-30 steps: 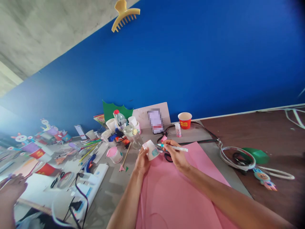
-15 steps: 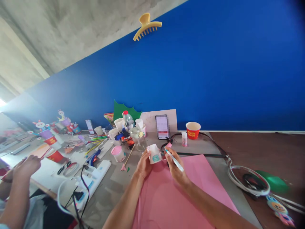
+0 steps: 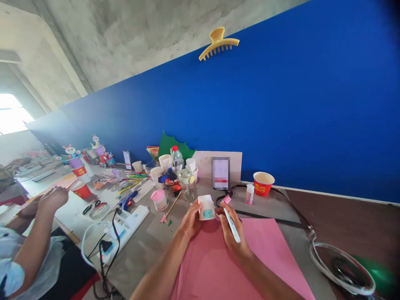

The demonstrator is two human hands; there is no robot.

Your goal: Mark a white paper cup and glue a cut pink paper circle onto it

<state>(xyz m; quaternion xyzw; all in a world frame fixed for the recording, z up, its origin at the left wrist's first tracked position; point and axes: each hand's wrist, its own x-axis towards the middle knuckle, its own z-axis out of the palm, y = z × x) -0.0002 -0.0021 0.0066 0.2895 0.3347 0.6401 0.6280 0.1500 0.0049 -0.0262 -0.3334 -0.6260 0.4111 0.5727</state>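
My left hand is closed round the left side of a white paper cup, which has a teal checked patch drawn on its front. A white marker is gripped in my right hand, just right of the cup. The marker slants with its upper end toward the cup; I cannot tell whether that end touches it. Both hands are over a large pink sheet on the grey table.
Left are a glass jar, a pink-topped cup, a power strip with cables and scissors. A phone, a glue bottle and a red paper bowl stand behind. A co-worker's hand is far left.
The view has shifted, so the scene sits farther right and slightly lower. My left hand still holds the cup and my right hand the marker. The co-worker's arm shows more fully.
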